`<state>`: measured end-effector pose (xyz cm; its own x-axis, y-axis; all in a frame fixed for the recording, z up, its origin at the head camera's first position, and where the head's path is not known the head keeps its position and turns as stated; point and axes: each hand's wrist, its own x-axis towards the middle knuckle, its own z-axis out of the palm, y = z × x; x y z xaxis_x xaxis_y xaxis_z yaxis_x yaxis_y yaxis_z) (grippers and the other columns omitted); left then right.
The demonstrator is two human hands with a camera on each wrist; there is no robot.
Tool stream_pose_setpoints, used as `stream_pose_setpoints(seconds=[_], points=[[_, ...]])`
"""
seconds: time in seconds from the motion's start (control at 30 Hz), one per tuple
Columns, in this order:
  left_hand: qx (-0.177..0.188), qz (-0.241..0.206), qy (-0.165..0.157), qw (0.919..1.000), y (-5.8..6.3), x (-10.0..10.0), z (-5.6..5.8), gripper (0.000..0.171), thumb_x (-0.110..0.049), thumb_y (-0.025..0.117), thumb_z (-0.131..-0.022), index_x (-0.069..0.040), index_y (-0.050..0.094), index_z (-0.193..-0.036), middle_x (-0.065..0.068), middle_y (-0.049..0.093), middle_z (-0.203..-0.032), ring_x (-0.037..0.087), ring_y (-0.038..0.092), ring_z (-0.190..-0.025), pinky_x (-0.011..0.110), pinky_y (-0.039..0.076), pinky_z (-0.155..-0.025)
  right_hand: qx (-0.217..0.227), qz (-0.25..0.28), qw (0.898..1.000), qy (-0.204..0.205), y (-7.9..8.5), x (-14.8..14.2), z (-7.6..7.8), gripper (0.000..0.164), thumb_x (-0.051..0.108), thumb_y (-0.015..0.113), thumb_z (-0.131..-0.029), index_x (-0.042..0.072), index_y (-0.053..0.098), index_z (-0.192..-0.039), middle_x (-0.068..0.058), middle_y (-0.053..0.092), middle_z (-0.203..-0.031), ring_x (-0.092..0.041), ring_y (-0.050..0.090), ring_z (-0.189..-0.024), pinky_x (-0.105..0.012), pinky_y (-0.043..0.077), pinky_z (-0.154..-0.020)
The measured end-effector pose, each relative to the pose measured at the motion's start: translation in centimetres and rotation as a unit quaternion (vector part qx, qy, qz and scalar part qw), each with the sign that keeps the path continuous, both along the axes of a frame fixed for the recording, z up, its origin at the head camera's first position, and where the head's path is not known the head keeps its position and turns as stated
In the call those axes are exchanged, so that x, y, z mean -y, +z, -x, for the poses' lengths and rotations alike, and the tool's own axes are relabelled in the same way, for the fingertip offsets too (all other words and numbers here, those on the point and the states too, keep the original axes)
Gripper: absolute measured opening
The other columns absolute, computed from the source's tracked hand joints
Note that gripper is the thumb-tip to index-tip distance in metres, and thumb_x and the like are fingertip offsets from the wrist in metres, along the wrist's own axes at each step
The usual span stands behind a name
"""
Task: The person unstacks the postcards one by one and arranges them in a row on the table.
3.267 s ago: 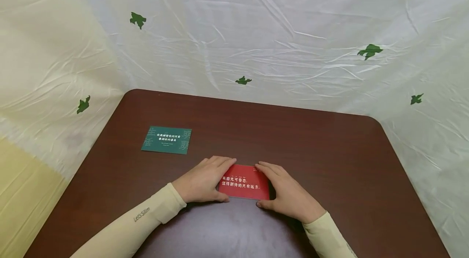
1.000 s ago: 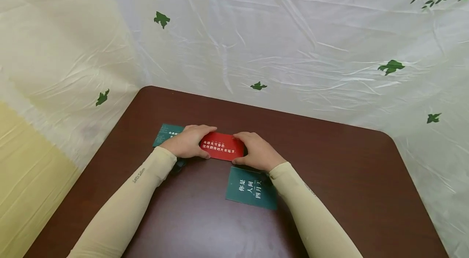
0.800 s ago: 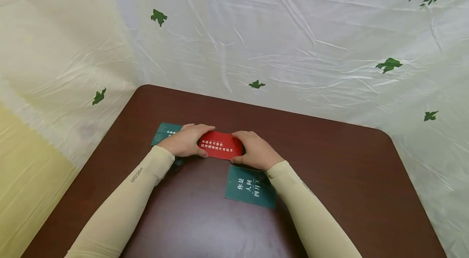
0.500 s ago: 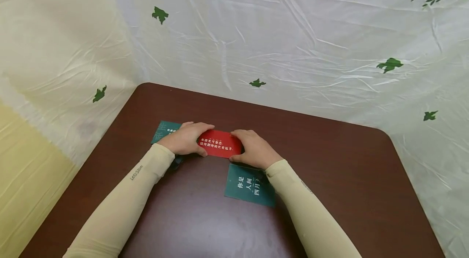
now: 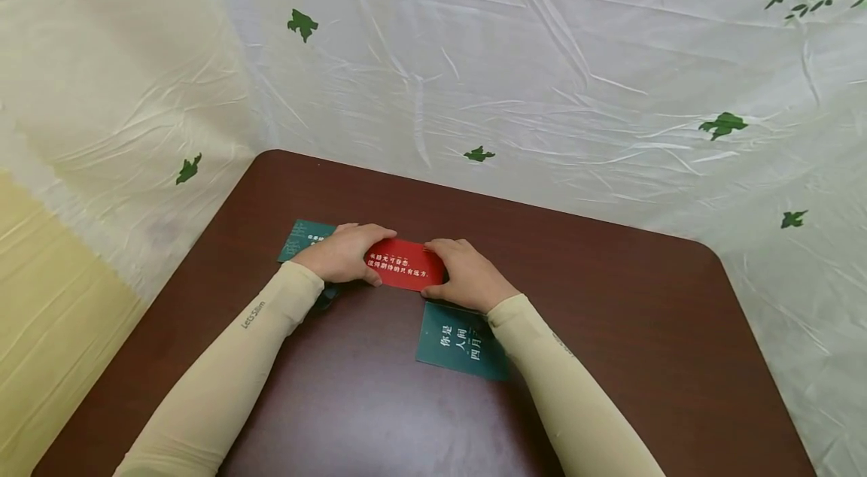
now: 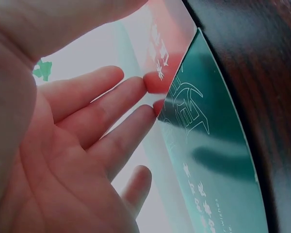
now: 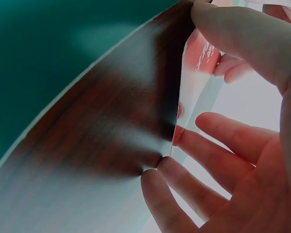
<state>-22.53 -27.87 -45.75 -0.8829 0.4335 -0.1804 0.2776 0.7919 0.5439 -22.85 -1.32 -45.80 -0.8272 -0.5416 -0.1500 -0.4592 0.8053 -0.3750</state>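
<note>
A red card (image 5: 404, 264) with white writing lies on the table between the two hands. At its left end the left hand (image 5: 339, 253) holds it, thumb at the near corner and fingers at the far one. The right hand (image 5: 472, 274) grips the right end likewise. In the left wrist view, the red card's edge meets the edge of a green card (image 6: 223, 145); the left hand covers much of that green card (image 5: 305, 238) in the head view. A second green card (image 5: 436, 353), its writing turned sideways, lies nearer, partly under the right wrist.
The dark brown table (image 5: 609, 311) has rounded far corners. Behind it hangs a pale cloth (image 5: 542, 86) with green leaf prints, and yellow cloth (image 5: 54, 356) is at the left. A small dark item below the left wrist is unclear.
Over about three seconds both hands have moved the red card away and to the left, up to the first green card. The second green card has come into view. In the last second little differs.
</note>
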Motion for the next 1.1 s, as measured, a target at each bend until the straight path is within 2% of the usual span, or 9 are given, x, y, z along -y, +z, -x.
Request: stream_pose_setpoints(seconds=[0.27, 0.37, 0.47, 0.53, 0.63, 0.7, 0.77, 0.9, 1.1], points=[[0.017, -0.008, 0.007, 0.9998, -0.1, -0.9, -0.2, 0.101, -0.029, 0.095, -0.080, -0.013, 0.043, -0.165, 0.011, 0.052, -0.163, 0.034, 0.049, -0.146, 0.052, 0.058, -0.109, 0.029, 0.040, 0.999, -0.017, -0.4, -1.9, -0.4, 0.093, 0.046, 0.089, -0.084, 0.012, 0.049, -0.161, -0.007, 0.055, -0.160, -0.030, 0.049, -0.147, -0.047, 0.056, -0.113], [0.006, -0.022, 0.011, 0.9997, 0.2, -1.7, -0.5, 0.103, -0.031, 0.095, -0.079, -0.016, 0.042, -0.166, 0.009, 0.050, -0.164, 0.032, 0.049, -0.147, 0.051, 0.058, -0.108, 0.026, 0.063, 0.997, -0.033, -0.1, -3.4, -0.9, 0.094, 0.048, 0.088, -0.085, 0.011, 0.048, -0.162, -0.008, 0.053, -0.162, -0.032, 0.047, -0.150, -0.051, 0.051, -0.119], [-0.014, -0.033, 0.006, 0.9993, 0.9, -3.0, -1.4, 0.101, -0.033, 0.094, -0.080, -0.018, 0.043, -0.165, 0.006, 0.051, -0.164, 0.029, 0.051, -0.146, 0.050, 0.057, -0.110, 0.015, 0.076, 0.996, -0.042, 0.1, -5.1, -1.8, 0.093, 0.049, 0.086, -0.087, 0.010, 0.047, -0.162, -0.009, 0.052, -0.164, -0.034, 0.047, -0.152, -0.054, 0.047, -0.123], [-0.025, -0.035, -0.018, 0.9989, 1.5, -4.3, -2.4, 0.097, -0.033, 0.093, -0.083, -0.018, 0.044, -0.165, 0.004, 0.052, -0.163, 0.028, 0.052, -0.146, 0.050, 0.055, -0.113, 0.010, 0.080, 0.996, -0.043, 0.1, -6.2, -2.7, 0.093, 0.050, 0.086, -0.088, 0.010, 0.047, -0.162, -0.009, 0.052, -0.164, -0.035, 0.047, -0.152, -0.055, 0.044, -0.124], [-0.030, -0.032, -0.074, 0.9963, 2.1, -6.3, -4.1, 0.090, -0.032, 0.090, -0.086, -0.017, 0.047, -0.164, 0.004, 0.055, -0.162, 0.027, 0.054, -0.147, 0.050, 0.050, -0.119, 0.010, 0.077, 0.996, -0.041, 0.1, -7.7, -4.6, 0.094, 0.051, 0.086, -0.088, 0.010, 0.047, -0.163, -0.009, 0.052, -0.165, -0.035, 0.046, -0.154, -0.055, 0.043, -0.125], [-0.034, -0.023, -0.112, 0.9929, 2.2, -7.4, -5.2, 0.086, -0.033, 0.088, -0.089, -0.016, 0.048, -0.163, 0.004, 0.058, -0.159, 0.025, 0.056, -0.145, 0.049, 0.048, -0.121, 0.012, 0.077, 0.996, -0.037, 0.1, -8.5, -5.9, 0.095, 0.051, 0.088, -0.087, 0.010, 0.048, -0.162, -0.009, 0.052, -0.165, -0.034, 0.046, -0.154, -0.055, 0.043, -0.125], [-0.040, -0.014, -0.136, 0.9898, 2.2, -8.2, -6.1, 0.083, -0.033, 0.088, -0.089, -0.015, 0.051, -0.161, 0.005, 0.061, -0.154, 0.023, 0.059, -0.140, 0.047, 0.048, -0.121, 0.014, 0.077, 0.996, -0.033, 0.2, -9.1, -7.1, 0.095, 0.051, 0.090, -0.085, 0.011, 0.049, -0.161, -0.007, 0.053, -0.164, -0.033, 0.047, -0.153, -0.053, 0.045, -0.124], [-0.061, 0.012, -0.148, 0.9870, 1.8, -9.1, -7.4, 0.084, -0.035, 0.091, -0.086, -0.014, 0.055, -0.158, 0.004, 0.065, -0.147, 0.021, 0.063, -0.131, 0.045, 0.050, -0.118, 0.010, 0.080, 0.996, -0.023, 0.4, -9.8, -8.9, 0.095, 0.047, 0.095, -0.080, 0.012, 0.053, -0.158, -0.004, 0.057, -0.160, -0.029, 0.051, -0.148, -0.051, 0.048, -0.121], [-0.089, 0.051, -0.160, 0.9818, 1.3, -9.8, -8.3, 0.087, -0.039, 0.093, -0.084, -0.014, 0.055, -0.157, 0.004, 0.065, -0.147, 0.022, 0.064, -0.130, 0.045, 0.051, -0.116, 0.016, 0.055, 0.998, -0.016, 0.6, -9.9, -10.6, 0.098, 0.043, 0.098, -0.077, 0.014, 0.053, -0.159, -0.002, 0.057, -0.158, -0.028, 0.051, -0.148, -0.049, 0.048, -0.121]])
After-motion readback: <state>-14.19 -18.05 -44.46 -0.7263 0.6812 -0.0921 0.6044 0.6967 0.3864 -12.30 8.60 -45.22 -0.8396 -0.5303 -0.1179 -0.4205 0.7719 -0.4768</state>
